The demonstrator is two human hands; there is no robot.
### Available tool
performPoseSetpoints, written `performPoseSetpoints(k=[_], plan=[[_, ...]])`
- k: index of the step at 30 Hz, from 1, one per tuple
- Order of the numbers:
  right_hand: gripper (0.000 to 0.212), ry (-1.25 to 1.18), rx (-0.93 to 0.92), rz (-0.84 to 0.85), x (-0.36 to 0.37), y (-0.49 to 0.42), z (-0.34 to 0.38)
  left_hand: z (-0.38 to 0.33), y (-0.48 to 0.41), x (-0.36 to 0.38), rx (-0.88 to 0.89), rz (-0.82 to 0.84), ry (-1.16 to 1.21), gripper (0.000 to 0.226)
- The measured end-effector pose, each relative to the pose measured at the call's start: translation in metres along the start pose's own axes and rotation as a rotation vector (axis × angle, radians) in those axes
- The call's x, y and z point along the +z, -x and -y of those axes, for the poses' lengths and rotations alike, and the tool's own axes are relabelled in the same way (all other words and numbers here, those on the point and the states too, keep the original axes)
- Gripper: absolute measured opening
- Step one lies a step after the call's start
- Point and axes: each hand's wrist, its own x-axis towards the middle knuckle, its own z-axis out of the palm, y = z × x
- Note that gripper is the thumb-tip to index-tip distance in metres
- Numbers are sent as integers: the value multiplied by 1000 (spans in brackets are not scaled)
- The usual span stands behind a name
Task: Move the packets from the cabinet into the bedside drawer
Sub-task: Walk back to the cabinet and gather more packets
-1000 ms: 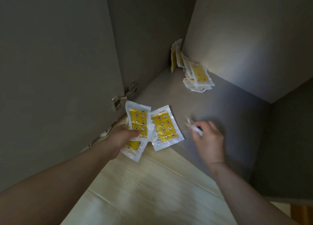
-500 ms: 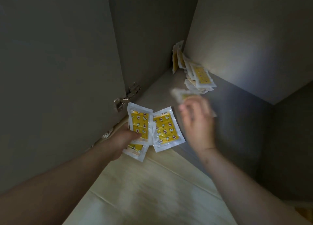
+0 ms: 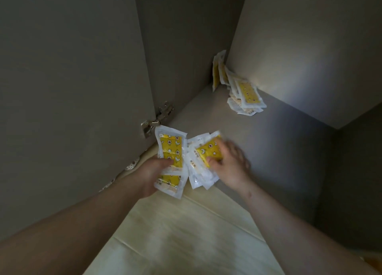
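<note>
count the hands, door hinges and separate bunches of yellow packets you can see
hands: 2, the left hand and the right hand
door hinges: 1, the hinge
packet bunches: 2, the held bunch and the corner pile; the single packets overlap too much to count
total: 5

Cabinet (image 3: 289, 57): grey interior filling the upper frame. Door (image 3: 72, 88) open at left, metal hinge (image 3: 157, 119) left of centre.
Pile (image 3: 246, 94): yellow-and-white packets, upper right of centre, in the back corner of the shelf (image 3: 206, 109); some lean on the walls.
Left hand (image 3: 154, 171), centre: grips a fan (image 3: 170, 150) of packets, thumb on top.
Right hand (image 3: 231, 167), just right of it, blurred: pinches a bundle (image 3: 206, 152) of packets, which touches the fan.
Floor (image 3: 175, 233): pale, along the bottom.
</note>
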Motion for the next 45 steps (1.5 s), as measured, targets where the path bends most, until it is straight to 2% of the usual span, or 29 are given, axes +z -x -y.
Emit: performPoseSetpoints(k=[2,6,10,13,17,20,26,31,35,37,41,45], plan=[[62,59,-51,57,7,4,3,-2,0,7,-3,30,51,17],[68,-14,-110,-11,10,14,9,-6,2,23,52,56,29,22],[88,-113,-12,-19,5,13,13,-8,1,29,100,-51,-48,18],[95,-137,33,-14,3,9,13,-9,1,29,121,-74,-45,12],[90,-222,60,-9,1,3,13,-12,1,29,149,-19,-3,12],[85,-305,101,-77,-1,-4,9,-18,1,38,107,-2,45,16],[83,-198,145,-162,3,-9,6,-26,-4,56,70,-28,64,16],[82,-202,156,-222,7,-14,7,-40,-10,62,116,-102,-27,15],[83,-230,193,-242,11,-17,14,-45,-17,63,199,-216,-217,27],[83,-238,221,-257,11,-15,14,-41,-17,66,182,-251,-243,32],[81,-188,225,-274,11,-10,18,-34,-14,63,169,-218,-213,24],[76,-212,209,-271,10,-14,24,-36,-12,61,181,-196,-268,29]])
